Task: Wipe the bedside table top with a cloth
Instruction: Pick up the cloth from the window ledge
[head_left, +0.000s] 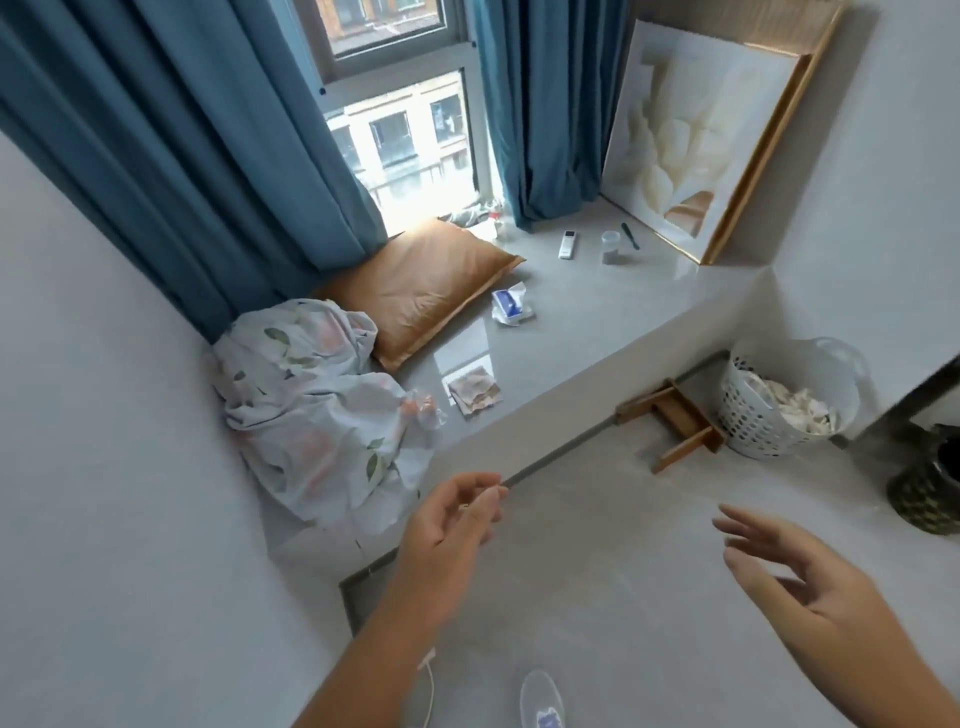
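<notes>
On the wide window ledge below the blue curtains, a crumpled flowered sheet is bundled into the left corner against the wall. Just right of it lies a tan pillow, its far end in the sunlight from the window. In front of the pillow, near the ledge's front edge, sits a small folded patterned cloth, flat on the glossy surface and apart from both hands. Further back are a blue-and-white tissue pack, then a white remote, a small clear jar and a dark slim tool. A framed picture leans against the right wall at the ledge's end.

Below the ledge, on the pale floor, a small wooden stool lies tipped on its side, beside a white perforated bin full of crumpled paper. A dark patterned pot stands at the right edge.

In the foreground, the left hand is raised over the floor, fingers loosely curled with thumb and fingertips close together, holding nothing visible. The right hand is open, fingers spread and empty. No bedside table can be made out from this angle.
</notes>
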